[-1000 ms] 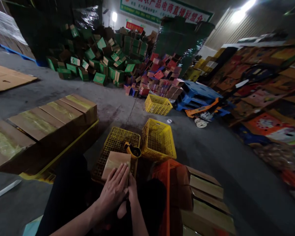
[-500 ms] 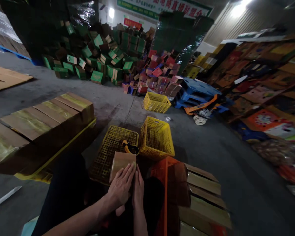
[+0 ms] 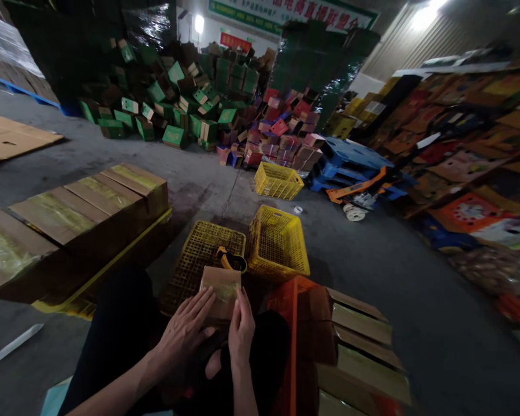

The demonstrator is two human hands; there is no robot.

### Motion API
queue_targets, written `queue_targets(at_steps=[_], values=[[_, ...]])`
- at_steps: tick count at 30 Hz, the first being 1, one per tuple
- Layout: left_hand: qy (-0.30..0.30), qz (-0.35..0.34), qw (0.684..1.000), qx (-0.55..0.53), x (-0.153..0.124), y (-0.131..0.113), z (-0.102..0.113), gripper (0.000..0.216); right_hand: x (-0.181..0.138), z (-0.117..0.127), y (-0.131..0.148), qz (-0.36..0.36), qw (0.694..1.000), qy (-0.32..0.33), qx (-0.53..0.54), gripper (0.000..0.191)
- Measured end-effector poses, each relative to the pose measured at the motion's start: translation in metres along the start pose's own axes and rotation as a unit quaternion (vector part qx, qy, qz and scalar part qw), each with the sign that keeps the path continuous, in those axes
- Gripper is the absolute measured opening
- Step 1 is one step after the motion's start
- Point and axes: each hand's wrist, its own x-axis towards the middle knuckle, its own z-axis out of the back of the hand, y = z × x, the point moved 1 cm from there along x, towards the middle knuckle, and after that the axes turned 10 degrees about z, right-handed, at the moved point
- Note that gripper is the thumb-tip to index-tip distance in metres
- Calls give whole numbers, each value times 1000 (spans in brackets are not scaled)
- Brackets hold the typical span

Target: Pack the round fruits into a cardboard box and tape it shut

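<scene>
A small cardboard box (image 3: 222, 284) with clear yellowish tape across its top sits in front of me, over the near end of an upturned yellow crate (image 3: 214, 232). Stretched out, the fingers of my left hand (image 3: 184, 320) lie on the box's near left edge. My right hand (image 3: 241, 323) is closed against the box's right side, fingertips at the top edge by the tape. Just beyond the box, a yellow and black tape dispenser (image 3: 231, 259) rests on the crate. My hands partly cover the box's near side.
Taped cardboard boxes (image 3: 91, 193) stand in a row on my left. At right, an orange crate (image 3: 293, 346) holds more boxes. Yellow crates (image 3: 281, 242) stand ahead, with a pallet jack (image 3: 357, 190) and blue pallets (image 3: 346, 156) beyond. Green boxes (image 3: 173, 136) lie heaped at the back.
My left hand has slid left and back across the box top, away from my right hand. The tape on top now shows. My right hand stays at the right side.
</scene>
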Motion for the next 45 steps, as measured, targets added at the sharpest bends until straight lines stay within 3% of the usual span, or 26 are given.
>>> queue_targets(at_steps=[5, 9, 22, 33, 37, 41, 45], values=[[-31, 25, 999, 8, 7, 0, -10, 57, -8, 7, 4, 58, 993, 73, -69, 53], [-31, 28, 999, 15, 7, 0, -10, 56, -20, 8, 10, 100, 981, 93, -139, 57], [-66, 35, 997, -29, 7, -10, -4, 46, -30, 5, 11, 179, 965, 66, -179, 40], [-76, -5, 994, -78, 6, 7, -18, 49, -12, -3, 40, 167, 962, 90, -196, 34], [-65, -6, 996, -67, 6, 8, -13, 50, -9, -2, 41, 172, 956, 103, -212, 33], [-58, -4, 997, -50, 13, 7, -2, 48, -10, -2, 33, 188, 951, 89, -229, 33], [-90, 25, 995, -44, 30, 9, -1, 46, -8, -6, 30, 196, 949, 60, -241, 32]])
